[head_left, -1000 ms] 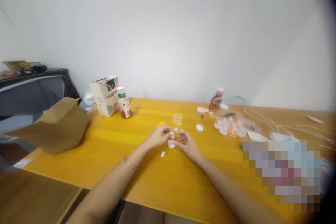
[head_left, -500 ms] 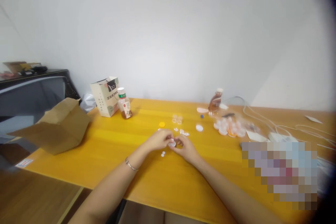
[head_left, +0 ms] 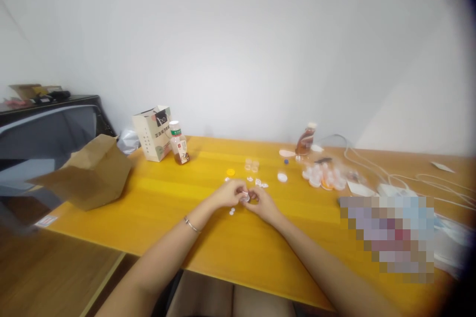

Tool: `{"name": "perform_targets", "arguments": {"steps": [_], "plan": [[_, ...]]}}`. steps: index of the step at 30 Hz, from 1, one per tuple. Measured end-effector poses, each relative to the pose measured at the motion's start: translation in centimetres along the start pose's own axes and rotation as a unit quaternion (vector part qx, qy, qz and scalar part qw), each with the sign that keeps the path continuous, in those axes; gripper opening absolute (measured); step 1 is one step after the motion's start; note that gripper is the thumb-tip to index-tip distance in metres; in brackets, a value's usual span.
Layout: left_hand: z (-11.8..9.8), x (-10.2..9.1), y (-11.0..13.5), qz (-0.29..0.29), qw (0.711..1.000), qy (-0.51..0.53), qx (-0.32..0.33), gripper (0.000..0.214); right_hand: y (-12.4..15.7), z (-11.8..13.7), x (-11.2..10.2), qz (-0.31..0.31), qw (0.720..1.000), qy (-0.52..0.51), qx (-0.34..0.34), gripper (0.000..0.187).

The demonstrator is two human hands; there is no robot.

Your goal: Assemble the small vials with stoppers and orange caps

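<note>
Over the middle of the table, my left hand (head_left: 231, 194) and my right hand (head_left: 263, 206) meet at the fingertips. Both are closed on a small white round piece (head_left: 246, 198), which looks like a lid; the fingers partly cover it. Just below the left hand lie small white discs (head_left: 232, 212). Beyond the hands are several flat white cut-out pieces (head_left: 259, 183) and a yellow round lid (head_left: 231, 172). Small clear cups (head_left: 252, 165) stand a little farther back. To their right sit a white lid (head_left: 282, 177) and a small blue cap (head_left: 286, 161).
At left are an open brown paper bag (head_left: 100, 173), a printed carton bag (head_left: 150, 136) and a labelled bottle (head_left: 180, 144). Toward the right stand a brown bottle (head_left: 305, 139), a cluster of round tubs (head_left: 323, 177), white cables (head_left: 372, 163) and a blurred-out patch (head_left: 390, 233).
The camera view has shifted slightly. Both hands stay together at the white piece, whose angle between the fingers has changed a little. The objects on the table look unmoved.
</note>
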State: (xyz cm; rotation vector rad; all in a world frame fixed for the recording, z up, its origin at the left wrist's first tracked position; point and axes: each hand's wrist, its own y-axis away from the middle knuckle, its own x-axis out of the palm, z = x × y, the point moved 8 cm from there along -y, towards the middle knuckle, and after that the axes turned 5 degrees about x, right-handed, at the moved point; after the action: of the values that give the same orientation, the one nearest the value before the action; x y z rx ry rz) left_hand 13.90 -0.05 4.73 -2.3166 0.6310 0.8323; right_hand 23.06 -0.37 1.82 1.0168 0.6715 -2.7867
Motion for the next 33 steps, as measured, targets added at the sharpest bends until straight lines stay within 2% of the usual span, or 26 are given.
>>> {"name": "perform_targets", "arguments": {"steps": [5, 8, 11, 15, 17, 20, 21, 24, 27, 29, 33], "plan": [[0.3, 0.2, -0.1, 0.009, 0.999, 0.034, 0.005, 0.007, -0.2, -0.1, 0.0, 0.006, 1.000, -0.019, -0.014, 0.016], [-0.2, 0.1, -0.3, 0.003, 0.999, 0.035, 0.029, 0.009, -0.3, -0.5, 0.1, 0.017, 0.997, -0.069, 0.004, 0.015], [-0.6, -0.6, -0.4, -0.040, 0.998, 0.035, 0.042, 0.013, -0.4, -1.1, 0.2, 0.031, 0.982, -0.180, 0.058, 0.022], [-0.3, -1.3, -1.0, -0.089, 0.994, 0.059, 0.036, 0.020, -0.5, -1.5, 0.6, 0.059, 0.934, -0.334, 0.113, 0.032], [0.5, -2.0, -1.7, -0.130, 0.990, 0.049, 0.026, 0.021, -0.6, -1.9, 0.5, 0.050, 0.919, -0.366, 0.139, 0.033], [2.5, -4.2, -3.2, -0.244, 0.970, -0.011, -0.013, 0.025, -0.6, -2.3, 0.2, 0.018, 0.908, -0.385, 0.167, 0.035], [3.0, -4.4, -4.0, -0.247, 0.968, -0.036, -0.015, 0.024, -0.6, -2.4, 0.2, 0.013, 0.905, -0.390, 0.171, 0.036], [4.2, -3.7, -6.7, -0.198, 0.978, -0.064, 0.003, 0.027, -0.6, -2.5, 0.4, 0.015, 0.902, -0.396, 0.174, 0.036], [5.0, -2.2, -8.4, -0.134, 0.989, -0.068, 0.010, 0.032, -0.7, -2.5, 0.5, 0.024, 0.905, -0.389, 0.171, 0.036], [5.5, -1.4, -8.6, -0.114, 0.991, -0.071, 0.006, 0.028, -0.7, -2.5, 0.6, 0.030, 0.907, -0.386, 0.168, 0.036], [6.1, -1.3, -8.0, -0.116, 0.990, -0.080, -0.015, 0.016, -0.8, -2.5, 0.6, 0.036, 0.911, -0.377, 0.162, 0.035]]}}
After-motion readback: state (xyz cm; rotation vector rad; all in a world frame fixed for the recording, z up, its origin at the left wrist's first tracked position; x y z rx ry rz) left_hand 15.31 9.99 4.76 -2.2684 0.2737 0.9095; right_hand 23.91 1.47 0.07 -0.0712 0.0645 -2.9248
